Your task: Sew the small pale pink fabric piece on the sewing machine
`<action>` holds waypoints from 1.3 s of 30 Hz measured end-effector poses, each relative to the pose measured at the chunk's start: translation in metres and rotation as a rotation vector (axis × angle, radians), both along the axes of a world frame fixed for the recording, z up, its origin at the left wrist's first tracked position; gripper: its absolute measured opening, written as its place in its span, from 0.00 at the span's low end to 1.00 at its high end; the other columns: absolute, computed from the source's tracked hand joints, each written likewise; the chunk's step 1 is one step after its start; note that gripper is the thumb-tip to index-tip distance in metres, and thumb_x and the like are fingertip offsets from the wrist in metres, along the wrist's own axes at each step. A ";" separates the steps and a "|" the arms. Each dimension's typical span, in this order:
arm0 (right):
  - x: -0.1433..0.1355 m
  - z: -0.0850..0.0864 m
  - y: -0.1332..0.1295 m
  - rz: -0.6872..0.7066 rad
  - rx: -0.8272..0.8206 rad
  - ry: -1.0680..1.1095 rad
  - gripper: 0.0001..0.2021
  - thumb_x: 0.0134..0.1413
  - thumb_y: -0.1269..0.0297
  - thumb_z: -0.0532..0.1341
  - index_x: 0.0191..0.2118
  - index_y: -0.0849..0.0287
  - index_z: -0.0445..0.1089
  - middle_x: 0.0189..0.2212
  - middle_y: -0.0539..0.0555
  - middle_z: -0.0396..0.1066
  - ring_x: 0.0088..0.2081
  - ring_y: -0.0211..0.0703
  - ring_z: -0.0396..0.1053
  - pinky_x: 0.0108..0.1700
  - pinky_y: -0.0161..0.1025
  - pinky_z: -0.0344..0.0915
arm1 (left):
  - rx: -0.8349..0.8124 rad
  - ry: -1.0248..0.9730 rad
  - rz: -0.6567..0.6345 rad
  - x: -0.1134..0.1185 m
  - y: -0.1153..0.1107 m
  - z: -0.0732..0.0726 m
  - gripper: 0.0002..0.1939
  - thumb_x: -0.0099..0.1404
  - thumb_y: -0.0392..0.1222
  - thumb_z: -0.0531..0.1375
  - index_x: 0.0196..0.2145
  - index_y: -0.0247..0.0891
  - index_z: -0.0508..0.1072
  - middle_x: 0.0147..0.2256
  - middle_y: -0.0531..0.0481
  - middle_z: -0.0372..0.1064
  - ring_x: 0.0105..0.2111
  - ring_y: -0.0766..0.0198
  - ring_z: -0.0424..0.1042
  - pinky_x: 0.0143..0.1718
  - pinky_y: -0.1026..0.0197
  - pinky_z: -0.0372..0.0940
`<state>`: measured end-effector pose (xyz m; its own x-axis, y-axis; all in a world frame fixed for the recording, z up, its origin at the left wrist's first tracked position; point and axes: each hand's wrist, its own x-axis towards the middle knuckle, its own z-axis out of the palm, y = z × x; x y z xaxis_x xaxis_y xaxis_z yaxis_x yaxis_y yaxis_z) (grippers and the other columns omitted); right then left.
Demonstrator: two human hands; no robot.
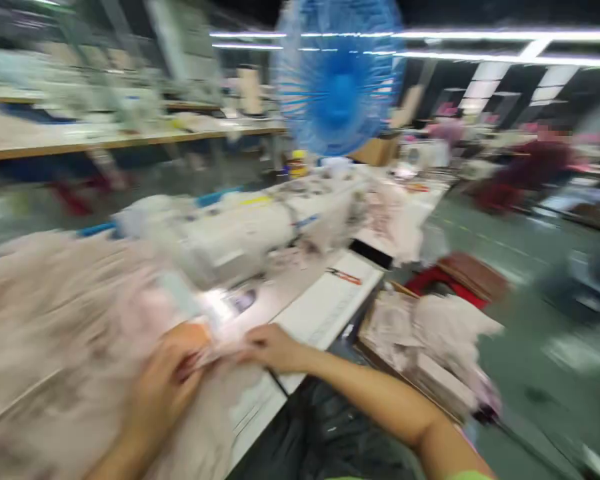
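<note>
A white sewing machine (245, 233) stands on the table, its lamp glowing near the needle area. Pale pink fabric (70, 320) is heaped to its left and runs under both hands. My left hand (173, 370) is curled closed on the fabric's edge just in front of the needle area. Close to its right, my right hand (275, 347) pinches the same fabric between thumb and fingers. Motion blur hides the finer detail at the fingertips and needle.
A blue fan (337, 80) rises behind the machine. Small scissors with orange handles (347, 275) and a dark phone-like slab (371, 253) lie on the table. To the right, a box (380, 360) holds pale cloth near a red stool (445, 280). A person (535, 167) sits farther off.
</note>
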<state>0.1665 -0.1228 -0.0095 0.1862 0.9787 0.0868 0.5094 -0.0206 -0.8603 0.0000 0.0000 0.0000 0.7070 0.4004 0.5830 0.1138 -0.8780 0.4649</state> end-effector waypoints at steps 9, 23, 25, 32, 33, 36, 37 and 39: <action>0.031 -0.011 0.018 0.010 -0.061 -0.262 0.21 0.65 0.50 0.48 0.23 0.54 0.53 0.23 0.48 0.59 0.28 0.40 0.61 0.32 0.36 0.56 | -0.284 0.346 -0.173 -0.046 -0.013 0.030 0.04 0.63 0.32 0.59 0.31 0.37 0.69 0.33 0.51 0.71 0.33 0.65 0.70 0.36 0.67 0.62; 0.083 0.005 0.034 -0.213 -0.182 -1.004 0.11 0.66 0.62 0.51 0.38 0.58 0.69 0.30 0.58 0.74 0.30 0.47 0.71 0.31 0.39 0.60 | 0.401 0.694 -0.004 0.004 -0.027 -0.006 0.22 0.68 0.27 0.50 0.59 0.31 0.65 0.57 0.35 0.65 0.57 0.47 0.66 0.55 0.47 0.61; 0.121 0.005 0.027 -0.344 -0.098 -1.062 0.13 0.65 0.67 0.48 0.40 0.61 0.70 0.37 0.64 0.74 0.37 0.52 0.72 0.36 0.43 0.64 | 0.465 0.768 0.093 0.005 -0.030 -0.017 0.29 0.65 0.28 0.54 0.64 0.32 0.60 0.63 0.33 0.59 0.61 0.38 0.60 0.55 0.40 0.60; 0.171 -0.013 0.004 -0.290 0.054 -1.101 0.10 0.62 0.66 0.51 0.36 0.59 0.69 0.36 0.63 0.72 0.40 0.55 0.69 0.39 0.47 0.67 | 0.567 0.889 0.195 0.009 -0.031 -0.015 0.26 0.59 0.29 0.62 0.56 0.29 0.70 0.53 0.30 0.67 0.46 0.45 0.70 0.43 0.48 0.65; 0.171 -0.015 0.002 -0.312 0.051 -1.075 0.10 0.61 0.66 0.51 0.36 0.59 0.69 0.35 0.63 0.72 0.38 0.54 0.69 0.38 0.47 0.67 | 0.605 0.857 0.141 0.013 -0.026 -0.011 0.18 0.61 0.28 0.60 0.50 0.28 0.73 0.48 0.33 0.69 0.44 0.49 0.70 0.42 0.51 0.65; 0.172 -0.017 -0.001 -0.380 0.043 -1.015 0.10 0.58 0.68 0.51 0.39 0.60 0.69 0.34 0.63 0.72 0.36 0.54 0.69 0.37 0.48 0.67 | 0.635 0.790 0.014 0.021 -0.007 -0.002 0.10 0.68 0.26 0.52 0.39 0.30 0.73 0.39 0.40 0.69 0.39 0.55 0.69 0.39 0.56 0.64; 0.173 -0.016 -0.001 -0.399 0.042 -1.001 0.11 0.57 0.68 0.51 0.39 0.60 0.69 0.34 0.63 0.72 0.37 0.55 0.69 0.37 0.49 0.67 | 0.589 0.764 0.004 0.022 0.000 -0.001 0.11 0.69 0.26 0.51 0.38 0.31 0.72 0.39 0.41 0.69 0.39 0.56 0.69 0.40 0.56 0.64; 0.173 -0.013 -0.002 -0.442 0.059 -0.953 0.11 0.57 0.66 0.50 0.38 0.59 0.70 0.35 0.63 0.73 0.37 0.55 0.69 0.37 0.49 0.66 | 0.424 0.681 0.008 0.020 0.011 -0.002 0.10 0.71 0.27 0.50 0.38 0.32 0.71 0.39 0.43 0.70 0.40 0.58 0.69 0.42 0.58 0.64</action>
